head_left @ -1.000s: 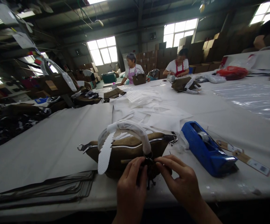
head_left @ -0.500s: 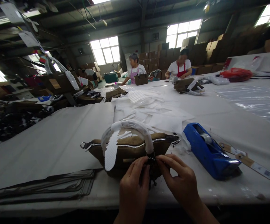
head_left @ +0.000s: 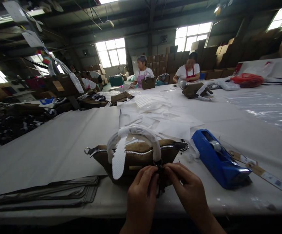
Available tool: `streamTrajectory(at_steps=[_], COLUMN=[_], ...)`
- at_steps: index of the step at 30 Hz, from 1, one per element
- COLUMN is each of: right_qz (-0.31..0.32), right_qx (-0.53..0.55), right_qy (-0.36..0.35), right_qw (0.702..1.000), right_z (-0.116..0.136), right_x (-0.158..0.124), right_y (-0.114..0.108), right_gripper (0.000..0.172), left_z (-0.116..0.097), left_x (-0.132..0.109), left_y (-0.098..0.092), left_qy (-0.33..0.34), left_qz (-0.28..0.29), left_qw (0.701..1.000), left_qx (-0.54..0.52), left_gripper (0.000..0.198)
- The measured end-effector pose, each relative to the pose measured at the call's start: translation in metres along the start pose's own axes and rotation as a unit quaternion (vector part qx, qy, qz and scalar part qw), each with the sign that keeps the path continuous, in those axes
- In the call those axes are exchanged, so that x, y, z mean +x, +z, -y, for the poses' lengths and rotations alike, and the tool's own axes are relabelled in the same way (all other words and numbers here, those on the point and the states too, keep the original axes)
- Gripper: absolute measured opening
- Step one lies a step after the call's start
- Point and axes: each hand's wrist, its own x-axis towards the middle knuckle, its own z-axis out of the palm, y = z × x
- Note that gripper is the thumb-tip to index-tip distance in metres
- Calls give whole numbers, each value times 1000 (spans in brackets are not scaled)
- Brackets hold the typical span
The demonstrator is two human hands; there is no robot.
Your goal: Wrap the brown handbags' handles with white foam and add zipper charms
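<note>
A brown handbag [head_left: 138,156] stands upright on the white-covered table in front of me, its silver zip running along the top. White wrapping covers its raised handle [head_left: 143,130], and a white strip [head_left: 119,159] hangs from the handle's left side. At the handle's right base dangles a dark strap-like piece [head_left: 160,182] with a metal ring above it. My left hand [head_left: 142,188] pinches this dark piece from the left. From the right, my right hand [head_left: 188,185] pinches it too, fingertips close to the left ones. The exact parts between the fingers are hidden.
A blue tape dispenser [head_left: 219,159] and cardboard tags [head_left: 265,174] lie to the right. Flat dark sheets [head_left: 45,193] are stacked front left. White paper sheets [head_left: 155,113] spread behind the bag. Two people work across the table near other brown bags [head_left: 196,90].
My hands stay at the dark piece, with fingertips slightly lower and the left hand a little further right. The dark piece's lower end has shifted. The whole view has moved slightly.
</note>
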Motion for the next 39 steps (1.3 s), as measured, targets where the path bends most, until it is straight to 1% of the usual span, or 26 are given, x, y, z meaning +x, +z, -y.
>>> streamTrajectory(at_steps=[2,4,7,9,10,12,13,14,16,17,18,21,22,24,26,28,30,32,34,36,39], right_qz=[15,20,2,-12,-10,15,37,59,89,95,95,97,99,99,98,112,142,171,184,182,182], right_qx=[1,-33,-109,-137,-142,-147,-153,-166,-206,-227,-246,-275,-276,-260,-205,-124,-41,28,79,101,110], right_qy=[34,33,-11,-48,-65,-89,-96,-100,-103,-105,-110,-131,-137,-142,-129,-93,-41,12,47,56,50], right_qw=[999,999,994,989,988,985,983,979,969,963,958,948,946,950,965,982,988,985,979,976,976], right_z=[2,4,5,5,5,6,6,7,7,6,5,2,2,4,7,9,8,5,1,-3,-5], right_x=[2,2,-1,-5,-7,-10,-12,-13,-16,-17,-18,-16,-14,-8,1,11,20,25,26,25,24], right_y=[-3,-4,-2,1,1,0,-1,-3,-6,-7,-8,-11,-13,-18,-26,-33,-38,-39,-39,-38,-37], right_gripper=[16,16,13,17,19,22,25,32,53,61,62,47,45,42,35,28,24,23,24,24,23], left_z=[0,0,-1,-2,-2,-2,-2,-2,0,1,2,3,3,3,2,1,-1,-3,-5,-7,-10], left_x=[1,1,0,-2,-2,-4,-5,-5,-6,-6,-6,-3,-2,-1,-1,-2,-3,-2,1,4,9], left_y=[0,0,1,1,2,3,3,4,6,7,8,9,8,8,8,10,11,11,9,6,3], left_qy=[3,3,4,7,8,-3,-13,-24,-45,-52,-55,-44,-36,-17,-6,-2,-2,19,49,77,88], left_qz=[9,15,12,4,-1,-10,-13,-15,-19,-23,-26,-14,-4,15,16,7,-14,-36,-56,-57,-45], left_qw=[1000,1000,1000,1000,1000,1000,1000,999,998,997,997,997,998,999,1000,1000,999,997,991,986,986], left_qx=[-5,-1,19,18,13,1,-6,-15,-37,-46,-54,-62,-59,-44,-21,4,32,72,113,134,131], left_gripper=[25,26,26,27,26,24,24,24,25,26,25,21,20,21,22,25,28,31,32,33,32])
